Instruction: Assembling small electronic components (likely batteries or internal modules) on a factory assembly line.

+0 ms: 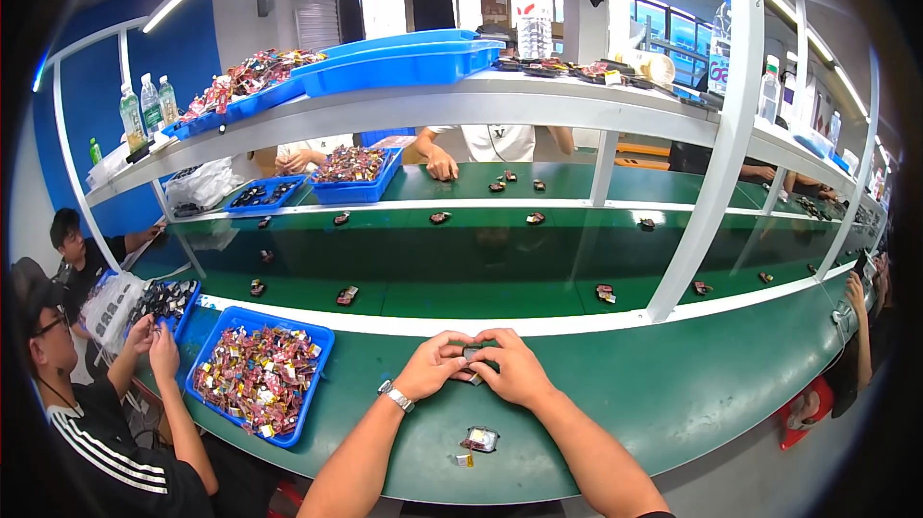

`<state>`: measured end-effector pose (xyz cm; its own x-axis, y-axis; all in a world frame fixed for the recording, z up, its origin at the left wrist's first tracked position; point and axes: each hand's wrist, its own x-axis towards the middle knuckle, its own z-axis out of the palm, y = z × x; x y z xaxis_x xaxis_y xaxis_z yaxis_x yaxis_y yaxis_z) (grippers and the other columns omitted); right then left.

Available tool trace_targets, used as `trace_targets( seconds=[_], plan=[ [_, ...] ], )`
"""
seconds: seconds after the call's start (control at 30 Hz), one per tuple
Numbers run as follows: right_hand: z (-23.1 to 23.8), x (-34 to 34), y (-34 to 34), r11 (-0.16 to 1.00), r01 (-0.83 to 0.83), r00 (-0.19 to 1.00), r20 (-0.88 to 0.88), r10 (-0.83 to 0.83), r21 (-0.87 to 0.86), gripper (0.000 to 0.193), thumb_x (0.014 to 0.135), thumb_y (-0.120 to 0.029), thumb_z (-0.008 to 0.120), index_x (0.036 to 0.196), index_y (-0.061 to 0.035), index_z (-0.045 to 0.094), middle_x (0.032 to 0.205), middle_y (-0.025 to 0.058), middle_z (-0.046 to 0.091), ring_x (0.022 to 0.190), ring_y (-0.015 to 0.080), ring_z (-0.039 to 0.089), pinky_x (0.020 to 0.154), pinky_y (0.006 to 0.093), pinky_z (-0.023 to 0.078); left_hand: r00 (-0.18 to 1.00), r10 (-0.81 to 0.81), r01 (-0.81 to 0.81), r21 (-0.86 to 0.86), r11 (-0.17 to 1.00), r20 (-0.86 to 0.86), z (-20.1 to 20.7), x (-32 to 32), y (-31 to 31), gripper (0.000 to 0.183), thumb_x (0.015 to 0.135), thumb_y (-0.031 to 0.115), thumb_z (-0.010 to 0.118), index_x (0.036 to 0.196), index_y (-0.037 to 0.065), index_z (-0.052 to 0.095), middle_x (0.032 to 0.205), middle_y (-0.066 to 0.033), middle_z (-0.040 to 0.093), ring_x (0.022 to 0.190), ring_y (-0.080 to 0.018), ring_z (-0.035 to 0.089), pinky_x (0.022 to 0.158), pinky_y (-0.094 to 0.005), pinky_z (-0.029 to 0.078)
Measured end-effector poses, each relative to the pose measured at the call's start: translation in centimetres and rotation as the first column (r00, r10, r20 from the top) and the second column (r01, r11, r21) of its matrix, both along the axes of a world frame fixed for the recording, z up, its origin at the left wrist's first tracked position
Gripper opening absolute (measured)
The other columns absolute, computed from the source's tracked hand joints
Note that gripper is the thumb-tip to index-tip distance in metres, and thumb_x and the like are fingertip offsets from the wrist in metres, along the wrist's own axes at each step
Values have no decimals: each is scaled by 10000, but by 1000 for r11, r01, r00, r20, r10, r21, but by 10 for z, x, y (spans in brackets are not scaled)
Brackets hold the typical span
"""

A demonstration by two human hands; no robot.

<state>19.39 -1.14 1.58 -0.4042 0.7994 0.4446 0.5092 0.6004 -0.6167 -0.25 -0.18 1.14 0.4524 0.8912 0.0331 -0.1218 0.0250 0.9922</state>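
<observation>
While both hands meet over the green counter (673,393), they pinch one small dark part (473,355) between their fingertips: the left hand (433,364) closes on it from the left, the right hand (514,369) from the right, thumbs nearly touching. A silver wristwatch (395,395) sits on the left wrist. Just below the hands, nearer the person, lies a small wrapped component (480,439) with a tiny yellowish scrap (465,460) beside it. To the left of the hands stands a blue tray (318,350) heaped with small red and multicoloured parts. Beyond the hands runs a white rail (538,324), and past it a dark green conveyor belt (481,259) carrying scattered small parts, one (347,295) just past the rail to the upper left of the hands and another (605,293) to the upper right. Far left of the hands, a co-worker in a dark striped top (106,451) raises both hands near a second blue tray (165,299) of dark pieces. Across the belt, another person's hand (442,167) rests on the far counter beside a blue tray (354,182) of parts. Overhead, a white shelf (538,100) carries blue trays and water bottles
</observation>
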Motion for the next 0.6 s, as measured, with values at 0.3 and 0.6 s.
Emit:
trace_targets(
  seconds=[0.3, 0.6],
  plan=[
    [-1, -10, -2, 979, 124, 990, -90, -111, 163, 126, 783, -104, 731, 907, -86, 734, 1131, 54, 613, 1077, 250, 557, 865, 350, 506, 994, 20, -13, -62, 998, 107, -9, -1, 5, 258, 973, 9, 474, 1230, 25, 483, 1136, -122, 612, 1054, -209, 628, 909, -364, 567],
    [-4, -14, -4, 988, 126, 979, -173, -108, 94, 141, 803, -107, 713, 941, -96, 739, 1131, 47, 624, 1076, 254, 560, 905, 366, 483, 979, 18, 3, -98, 995, 204, -14, -2, 5, 225, 979, 93, 536, 1192, 40, 490, 1120, -115, 608, 1055, -226, 633, 922, -406, 560]
  ],
)
